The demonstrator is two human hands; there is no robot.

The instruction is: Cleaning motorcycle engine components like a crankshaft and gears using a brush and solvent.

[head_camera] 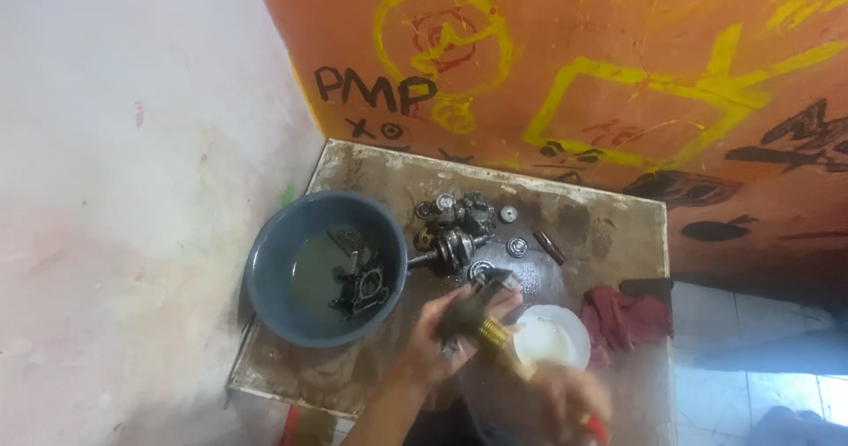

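Far left is just a pale whitewashed wall [132, 190], a bit stained. Next to it, a round grey-blue basin [265, 274] is set on the left end of a grimy brown worktop [609, 234], half filled with murky liquid, and a dark metal engine casting [360, 285] is seen soaking in it. Just right of the basin, a pile of greasy bearings and gear bits [459, 221] is spread out, with a shaft sticking out toward the basin rim.

Below that pile, the left hand [446, 336] is wrapped around a small dark metal part [477, 296], fingers curled shut on it, held just above the worktop near its front edge. A paintbrush [495, 331] with a brassy ferrule is pressed against that part; it's held by the right hand [574, 402], which is blurred, so the grip can't really be made out beyond being closed on the red handle.

A white round dish [555, 338] sits just right of the brush, then a crumpled dark red rag [623, 318]. Behind everything, an orange wall [671, 22] is covered with yellow painted shapes and black scribbles.
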